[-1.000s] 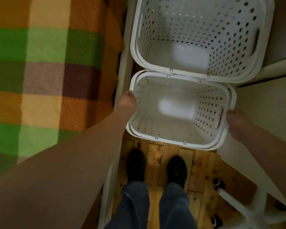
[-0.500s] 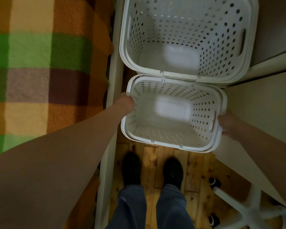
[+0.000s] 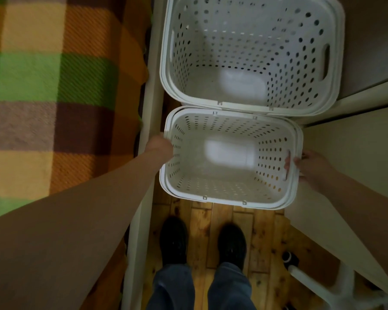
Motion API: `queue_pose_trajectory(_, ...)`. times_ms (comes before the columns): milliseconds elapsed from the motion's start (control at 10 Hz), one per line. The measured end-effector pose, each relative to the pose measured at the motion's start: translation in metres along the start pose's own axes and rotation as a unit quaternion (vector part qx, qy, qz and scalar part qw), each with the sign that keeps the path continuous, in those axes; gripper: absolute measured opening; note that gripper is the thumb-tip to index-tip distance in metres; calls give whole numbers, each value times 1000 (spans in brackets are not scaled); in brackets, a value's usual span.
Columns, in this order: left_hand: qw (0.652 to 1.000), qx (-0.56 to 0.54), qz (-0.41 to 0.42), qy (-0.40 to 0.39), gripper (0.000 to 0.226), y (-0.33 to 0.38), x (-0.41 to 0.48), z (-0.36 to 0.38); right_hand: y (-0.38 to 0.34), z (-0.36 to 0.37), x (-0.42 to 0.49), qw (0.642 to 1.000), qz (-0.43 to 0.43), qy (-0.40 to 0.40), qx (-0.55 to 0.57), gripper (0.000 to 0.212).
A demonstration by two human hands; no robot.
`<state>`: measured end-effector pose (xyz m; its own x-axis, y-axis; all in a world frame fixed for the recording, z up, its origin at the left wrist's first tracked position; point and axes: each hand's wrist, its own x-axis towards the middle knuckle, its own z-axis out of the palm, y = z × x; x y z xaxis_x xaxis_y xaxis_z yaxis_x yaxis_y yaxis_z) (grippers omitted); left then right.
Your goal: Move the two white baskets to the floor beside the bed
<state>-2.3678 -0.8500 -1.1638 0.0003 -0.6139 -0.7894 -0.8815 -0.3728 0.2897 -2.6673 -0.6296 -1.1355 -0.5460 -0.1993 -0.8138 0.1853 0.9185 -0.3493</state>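
Note:
Two empty white perforated baskets sit in the narrow gap between the bed and a pale cabinet. The far basket (image 3: 251, 57) rests ahead. The near basket (image 3: 231, 191) lies just in front of my feet, its rim touching the far one. My left hand (image 3: 159, 145) grips the near basket's left rim next to the bed frame. My right hand (image 3: 309, 166) holds its right side, fingers hooked through the handle slot. Whether the near basket touches the floor is unclear.
The bed with a plaid blanket (image 3: 54, 97) and white frame (image 3: 148, 135) runs along the left. A pale cabinet (image 3: 349, 157) borders the right. Wooden floor (image 3: 199, 231) shows below, with my shoes (image 3: 173, 240) on it. A white chair base (image 3: 343, 289) stands at the lower right.
The near basket has gone lower and looks smaller, still held at both sides. The view has drifted slightly, and my right fingers now show through the handle slot.

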Motion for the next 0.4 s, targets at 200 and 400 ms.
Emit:
queue_pose_trajectory(200,988,148,12,-45,31,5,-12,-9,-2,6,-2,995,-21,7,-100,40)
queue_pose_trajectory(400,991,120,38,53,35,13,-35,-18,-19,6,-18,973,-66,85,-204,46)
